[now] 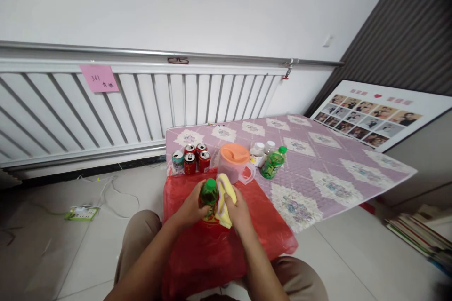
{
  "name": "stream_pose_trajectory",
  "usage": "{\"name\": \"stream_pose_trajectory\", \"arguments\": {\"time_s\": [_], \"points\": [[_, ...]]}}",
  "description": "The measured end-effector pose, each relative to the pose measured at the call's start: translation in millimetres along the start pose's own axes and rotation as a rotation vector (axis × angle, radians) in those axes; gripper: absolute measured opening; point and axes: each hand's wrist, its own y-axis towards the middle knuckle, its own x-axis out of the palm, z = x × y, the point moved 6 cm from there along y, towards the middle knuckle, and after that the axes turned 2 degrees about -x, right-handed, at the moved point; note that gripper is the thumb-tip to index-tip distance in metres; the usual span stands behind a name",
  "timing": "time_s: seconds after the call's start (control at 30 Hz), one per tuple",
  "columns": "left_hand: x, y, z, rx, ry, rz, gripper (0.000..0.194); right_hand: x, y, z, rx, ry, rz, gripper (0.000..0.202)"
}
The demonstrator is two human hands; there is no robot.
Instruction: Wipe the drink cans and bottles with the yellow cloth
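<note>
My left hand [192, 207] is wrapped round a green bottle [209, 192] with a green cap, upright over the red plastic sheet [197, 254]. A folded yellow cloth [225, 200] is in my right hand [240, 209], close against the bottle's right side. Just behind the cloth stands a clear plastic pitcher [228, 169] with an orange lid. Several drink cans [189, 163], mostly red, are grouped behind my left hand. Right of the pitcher, another green bottle [271, 164] leans beside two clear bottles with white caps [257, 153].
The table has a purple quilted cover [318, 164] with floral patches. A white radiator [141, 103] runs along the wall behind. On the floor at left lies a green power strip [82, 213] with cables. A photo board [381, 113] and stacked books [416, 235] are at right.
</note>
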Motion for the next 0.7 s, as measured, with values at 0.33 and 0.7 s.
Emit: {"name": "stream_pose_trajectory", "arguments": {"time_s": [0.33,0.7], "points": [[4.6,-5,-11,-0.035,-0.104,0.080,0.075,15,-17,-51,-0.205,-0.023,0.096,0.060],[-0.5,-6,-18,-0.099,-0.065,0.144,0.067,27,-28,9,-0.104,-0.045,0.030,0.052]]}}
